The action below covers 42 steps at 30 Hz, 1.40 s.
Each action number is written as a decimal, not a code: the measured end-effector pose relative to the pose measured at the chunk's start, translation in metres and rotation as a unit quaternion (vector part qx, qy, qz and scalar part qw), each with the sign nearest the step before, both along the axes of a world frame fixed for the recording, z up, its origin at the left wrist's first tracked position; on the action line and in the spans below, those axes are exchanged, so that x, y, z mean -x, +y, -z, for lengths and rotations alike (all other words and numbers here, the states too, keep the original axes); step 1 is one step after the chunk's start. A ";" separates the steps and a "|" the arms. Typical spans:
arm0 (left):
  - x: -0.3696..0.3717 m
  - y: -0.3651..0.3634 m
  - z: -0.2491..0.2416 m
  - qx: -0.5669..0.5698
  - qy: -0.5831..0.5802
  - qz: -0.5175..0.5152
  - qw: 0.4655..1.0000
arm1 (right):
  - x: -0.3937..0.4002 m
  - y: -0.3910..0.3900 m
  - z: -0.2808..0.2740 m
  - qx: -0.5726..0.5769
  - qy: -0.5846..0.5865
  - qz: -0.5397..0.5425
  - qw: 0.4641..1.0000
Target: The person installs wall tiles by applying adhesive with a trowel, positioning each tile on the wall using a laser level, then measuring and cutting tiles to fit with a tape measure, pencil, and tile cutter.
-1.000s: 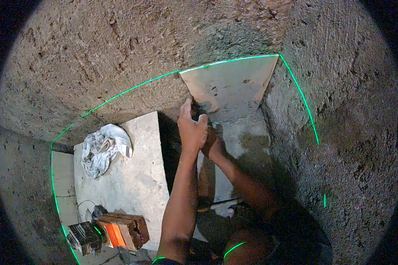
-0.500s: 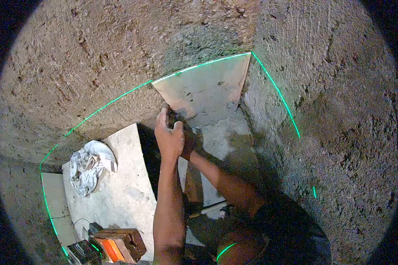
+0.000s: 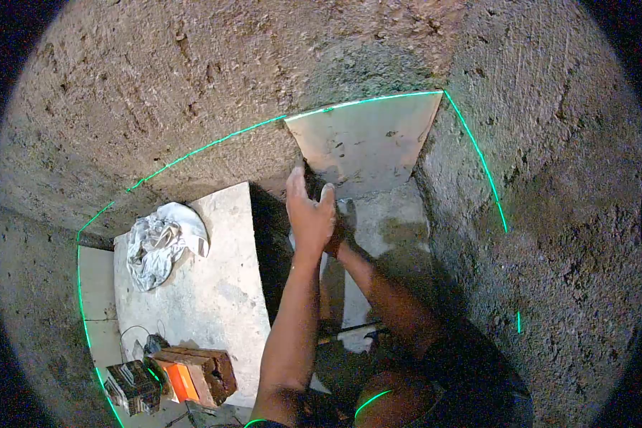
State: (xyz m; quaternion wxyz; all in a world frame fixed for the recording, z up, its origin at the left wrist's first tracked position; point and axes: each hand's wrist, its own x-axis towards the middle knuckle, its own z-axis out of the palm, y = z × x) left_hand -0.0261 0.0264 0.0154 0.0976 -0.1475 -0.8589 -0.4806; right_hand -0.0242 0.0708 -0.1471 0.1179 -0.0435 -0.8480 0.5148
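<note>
A pale tile (image 3: 371, 146) with dark smudges stands against the rough wall, its top edge along a green laser line. My left hand (image 3: 312, 214) is raised near the tile's lower left corner, thumb and fingers apart, with something dark and hard to make out between them. Behind it, my right hand (image 3: 341, 232) is mostly hidden and in shadow, so its fingers do not show clearly. Both wrists are close together over the dark gap beside the pale slab.
A crumpled cloth (image 3: 165, 242) lies on the pale slab (image 3: 228, 285) at left. Near its front edge are a brick-like block (image 3: 210, 374), an orange item (image 3: 182, 381) and a dark box (image 3: 133, 387). Rough side wall (image 3: 563, 235) rises at right.
The view has shifted, so the tile, the slab and both hands appear further right. My hands keep nearly the same pose beside the tile's lower left corner.
</note>
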 end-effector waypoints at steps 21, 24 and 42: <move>-0.222 -0.051 0.110 -0.053 -0.246 -0.068 0.965 | 0.007 0.068 -0.233 -0.172 0.361 0.161 0.902; -0.221 -0.049 0.106 -0.039 -0.228 -0.048 0.972 | 0.014 0.068 -0.233 -0.210 0.335 0.173 0.902; -0.216 -0.041 0.107 -0.030 -0.275 0.006 0.961 | 0.020 0.072 -0.237 -0.162 0.370 0.135 0.905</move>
